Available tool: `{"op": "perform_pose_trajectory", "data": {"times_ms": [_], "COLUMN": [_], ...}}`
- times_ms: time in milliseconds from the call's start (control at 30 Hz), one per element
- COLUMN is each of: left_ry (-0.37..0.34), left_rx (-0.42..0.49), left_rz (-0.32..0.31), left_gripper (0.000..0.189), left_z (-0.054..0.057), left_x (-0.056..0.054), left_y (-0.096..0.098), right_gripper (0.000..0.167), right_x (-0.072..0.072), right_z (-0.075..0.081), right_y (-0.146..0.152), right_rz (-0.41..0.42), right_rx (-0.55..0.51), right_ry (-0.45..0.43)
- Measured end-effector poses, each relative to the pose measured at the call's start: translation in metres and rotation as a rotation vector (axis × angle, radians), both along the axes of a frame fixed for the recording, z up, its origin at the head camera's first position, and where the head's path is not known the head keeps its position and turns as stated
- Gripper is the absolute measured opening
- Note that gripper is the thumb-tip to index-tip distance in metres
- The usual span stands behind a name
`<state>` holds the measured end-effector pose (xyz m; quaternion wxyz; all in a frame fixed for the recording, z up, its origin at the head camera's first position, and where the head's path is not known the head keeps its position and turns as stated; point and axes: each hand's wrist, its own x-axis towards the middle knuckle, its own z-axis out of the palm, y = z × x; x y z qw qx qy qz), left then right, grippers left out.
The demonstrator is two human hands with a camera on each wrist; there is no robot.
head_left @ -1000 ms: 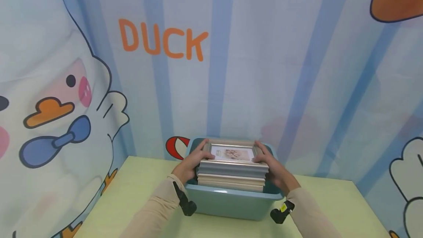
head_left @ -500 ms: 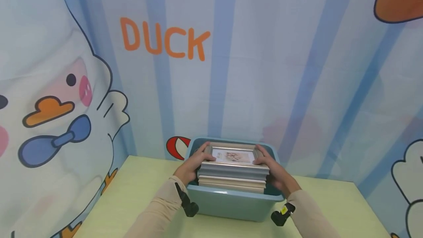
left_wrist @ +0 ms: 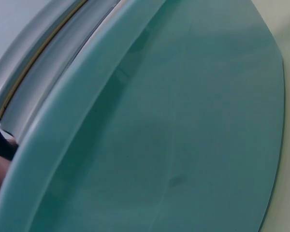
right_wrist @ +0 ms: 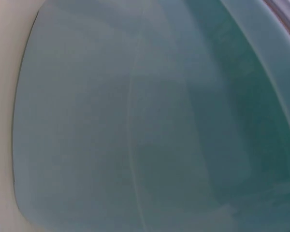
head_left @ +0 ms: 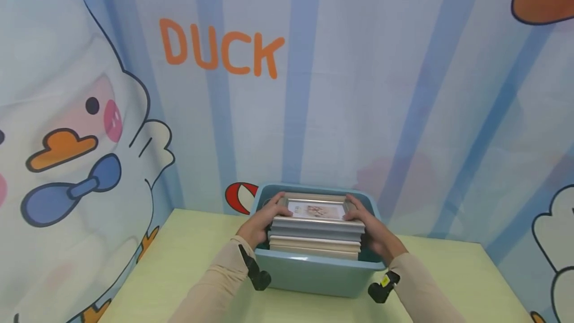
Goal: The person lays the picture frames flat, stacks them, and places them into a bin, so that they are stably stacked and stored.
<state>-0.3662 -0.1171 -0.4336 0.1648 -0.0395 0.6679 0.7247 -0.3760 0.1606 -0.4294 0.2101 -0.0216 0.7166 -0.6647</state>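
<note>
A stack of picture frames (head_left: 318, 236) sits inside a blue-green plastic bin (head_left: 314, 275) in the head view. The top frame is silver and shows a small printed picture; cream frames lie lower down. My left hand (head_left: 259, 222) grips the left side of the upper frames, thumb on the top rim. On the opposite side my right hand (head_left: 374, 227) holds them likewise, its lower fingers hidden between stack and bin wall. In the left wrist view, silver frame edges (left_wrist: 43, 63) rise above the bin's rim (left_wrist: 43, 140). The right wrist view is mostly bin wall (right_wrist: 101, 121).
The bin stands on a pale yellow table (head_left: 197, 248) that reaches out to both sides. Close behind it hangs a striped blue curtain (head_left: 350, 88) with duck drawings and orange lettering. Black wrist cameras (head_left: 259, 278) are strapped to both sleeves.
Both hands keep their grip on the frames, and the stack stays in the bin. Only a slight shift of the head view shows.
</note>
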Motion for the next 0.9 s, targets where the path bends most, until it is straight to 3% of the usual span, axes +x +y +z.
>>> {"op": "perform_pose_trajectory", "data": {"times_ms": [333, 633, 700, 767, 833, 900], "left_ry": [-0.030, -0.036, 0.026, 0.172, 0.352, 0.515], "left_rx": [-0.004, -0.026, -0.146, -0.350, -0.600, -0.814], "left_rz": [0.012, -0.008, -0.024, -0.021, 0.058, 0.200], "left_gripper": [0.082, 0.080, 0.077, 0.069, 0.059, 0.051], "left_z": [0.001, 0.003, 0.012, 0.031, 0.057, 0.083], "left_x": [0.001, 0.004, 0.009, 0.018, 0.032, 0.045], "left_y": [-0.002, 0.002, 0.000, -0.001, -0.002, -0.004], "right_gripper": [0.081, 0.083, 0.082, 0.082, 0.079, 0.074], "right_x": [0.002, 0.004, 0.006, 0.009, 0.013, 0.017], "right_z": [0.001, 0.000, 0.002, 0.007, 0.012, 0.019], "right_y": [-0.001, 0.001, -0.001, -0.002, -0.001, 0.001], "right_rz": [0.031, 0.009, 0.003, 0.006, 0.031, 0.064], "right_rx": [0.008, 0.017, 0.026, 0.081, 0.150, 0.203], "right_ry": [0.013, -0.003, 0.005, 0.041, 0.081, 0.126]}}
